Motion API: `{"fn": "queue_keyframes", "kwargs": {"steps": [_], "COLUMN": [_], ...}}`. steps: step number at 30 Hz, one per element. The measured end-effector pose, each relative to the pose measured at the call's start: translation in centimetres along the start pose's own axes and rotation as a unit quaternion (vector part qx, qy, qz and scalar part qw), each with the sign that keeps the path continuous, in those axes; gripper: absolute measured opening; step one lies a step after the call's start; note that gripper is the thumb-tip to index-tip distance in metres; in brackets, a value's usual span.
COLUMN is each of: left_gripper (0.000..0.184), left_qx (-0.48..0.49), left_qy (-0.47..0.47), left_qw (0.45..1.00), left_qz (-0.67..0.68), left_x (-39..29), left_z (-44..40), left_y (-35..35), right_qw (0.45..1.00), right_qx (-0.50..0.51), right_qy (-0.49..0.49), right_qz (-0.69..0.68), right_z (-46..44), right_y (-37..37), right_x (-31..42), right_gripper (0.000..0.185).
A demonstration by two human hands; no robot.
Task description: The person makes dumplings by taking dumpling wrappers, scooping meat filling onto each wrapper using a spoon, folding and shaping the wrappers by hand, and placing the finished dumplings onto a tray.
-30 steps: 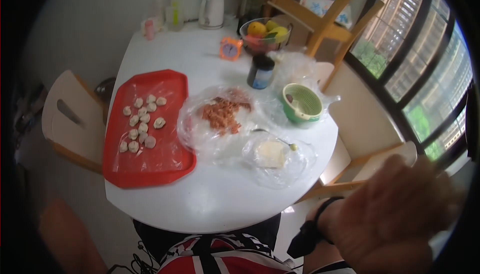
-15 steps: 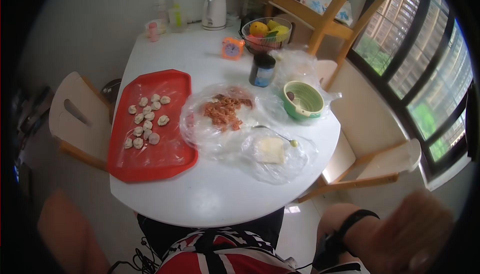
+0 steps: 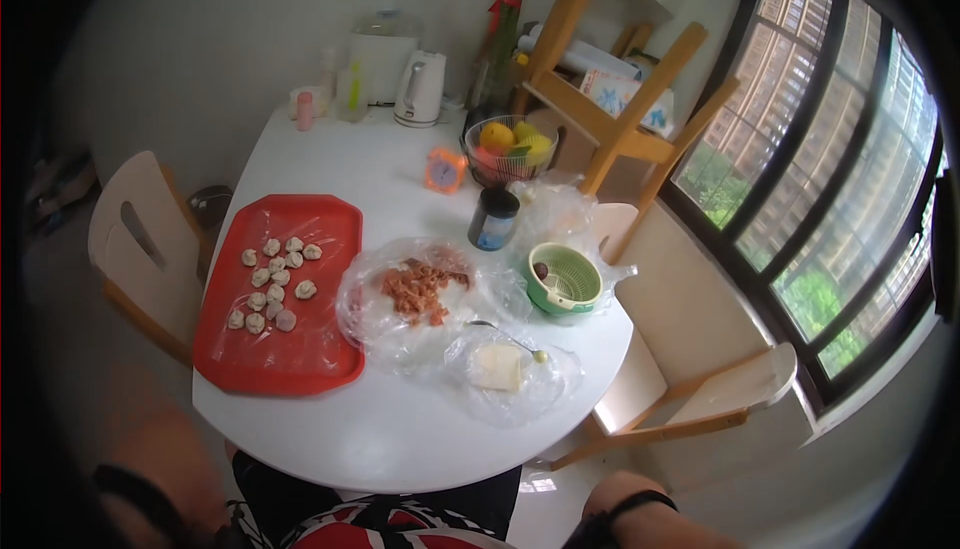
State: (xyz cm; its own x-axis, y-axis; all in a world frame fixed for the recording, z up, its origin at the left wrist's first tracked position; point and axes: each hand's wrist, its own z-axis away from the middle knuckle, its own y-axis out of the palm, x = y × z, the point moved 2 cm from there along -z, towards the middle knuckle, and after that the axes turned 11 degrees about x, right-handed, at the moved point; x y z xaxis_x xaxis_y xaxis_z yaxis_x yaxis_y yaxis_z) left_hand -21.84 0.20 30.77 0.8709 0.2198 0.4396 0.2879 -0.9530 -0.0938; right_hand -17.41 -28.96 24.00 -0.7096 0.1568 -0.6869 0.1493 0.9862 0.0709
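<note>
At the lower left edge, my left hand (image 3: pixel 165 449) is a dim blur beside a black wrist band, its fingers indistinct. My right hand (image 3: pixel 685 529) shows only in part past another black band at the bottom edge, with its fingers out of sight. Both are below the white table (image 3: pixel 370 444), apart from everything on it. Nearest the left side is a red tray (image 3: pixel 325 354) lined with clear film, bearing several folded dumplings (image 3: pixel 277 277). Minced meat (image 3: pixel 418 291) lies on clear plastic. Square pale wrappers (image 3: pixel 497 367) rest on another plastic bag, with a spoon (image 3: pixel 510 337) beside them.
A green colander (image 3: pixel 565 277), dark jar (image 3: pixel 493 219), orange clock (image 3: pixel 445 170), fruit basket (image 3: pixel 512 152) and white kettle (image 3: pixel 420 89) stand farther back. Chairs flank the table at left (image 3: pixel 145 249) and right (image 3: pixel 735 384). Windows (image 3: pixel 800 199) line the right wall.
The view has tilted upward, so the table sits lower and flowers appear at the back. My right hand has moved down and left, mostly out of frame. A band now shows at my left wrist.
</note>
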Motion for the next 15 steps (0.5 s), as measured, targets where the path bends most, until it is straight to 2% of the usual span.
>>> {"fn": "queue_keyframes", "kwargs": {"steps": [1, 2, 3, 4, 5, 6, 7, 8, 9, 10, 11, 12, 14, 15], "left_gripper": [0.031, 0.031, 0.026, 0.027, 0.030, 0.048, 0.046, 0.044, 0.040, 0.041, 0.039, 0.037, 0.033, 0.033], "left_qx": [-0.040, -0.104, -0.088, -0.361, -0.194, -0.141, -0.100, -0.054, 0.107, 0.117, 0.157, 0.198, 0.329, 0.329], "left_qy": [-0.020, -0.066, -0.194, -0.092, -0.347, -0.462, -0.443, -0.541, -0.640, -0.689, -0.683, -0.674, -0.599, -0.600], "left_qw": [0.998, 0.991, 0.891, 0.759, 0.786, 0.839, 0.831, 0.735, 0.678, 0.590, 0.612, 0.633, 0.674, 0.671], "left_qz": [-0.036, -0.057, 0.402, 0.534, 0.474, 0.251, 0.320, 0.405, 0.345, 0.404, 0.366, 0.327, 0.282, 0.285], "left_x": [0.2, 0.4, 2.0, 4.4, 4.5, 4.3, 6.7, 8.1, 8.6, 9.5, 9.1, 8.4, 7.5, 7.4], "left_z": [-0.3, -0.6, 1.3, 1.5, 5.9, 9.6, 12.6, 14.0, 15.0, 19.3, 23.2, 26.1, 28.2, 29.3], "left_y": [-0.7, -1.3, -2.7, 2.2, -1.5, -0.1, 3.5, 6.2, 7.9, 10.5, 12.7, 14.5, 16.4, 17.1], "right_qw": [0.996, 0.862, 0.532, 0.721, 0.664, 0.621, 0.631, 0.639, 0.631, 0.596, 0.559, 0.555, 0.526, 0.529], "right_qx": [0.028, 0.369, 0.628, 0.529, 0.413, 0.436, 0.480, 0.525, 0.530, 0.583, 0.633, 0.635, 0.672, 0.680], "right_qy": [0.064, 0.333, 0.523, 0.435, 0.623, 0.649, 0.607, 0.562, 0.566, 0.552, 0.535, 0.537, 0.518, 0.502], "right_qz": [-0.046, 0.102, 0.223, 0.104, -0.028, -0.059, -0.049, -0.038, -0.036, -0.024, -0.013, -0.013, -0.060, -0.071], "right_z": [2.6, 3.4, 5.2, 11.2, 13.7, 16.1, 19.2, 21.5, 22.3, 22.9, 23.5, 23.9, 24.5, 24.3], "right_y": [0.2, 0.2, -1.1, -1.7, 0.8, 2.1, 2.5, 2.4, 2.2, 2.3, 2.3, 2.1, 1.6, 1.6], "right_x": [-0.1, 0.6, 1.4, 0.7, -1.6, -2.6, -2.9, -2.5, -1.8, -1.1, -0.6, -0.1, 1.5, 2.1], "right_gripper": [0.033, 0.022, 0.011, 0.010, 0.014, 0.030, 0.037, 0.045, 0.045, 0.050, 0.056, 0.056, 0.055, 0.051]}}
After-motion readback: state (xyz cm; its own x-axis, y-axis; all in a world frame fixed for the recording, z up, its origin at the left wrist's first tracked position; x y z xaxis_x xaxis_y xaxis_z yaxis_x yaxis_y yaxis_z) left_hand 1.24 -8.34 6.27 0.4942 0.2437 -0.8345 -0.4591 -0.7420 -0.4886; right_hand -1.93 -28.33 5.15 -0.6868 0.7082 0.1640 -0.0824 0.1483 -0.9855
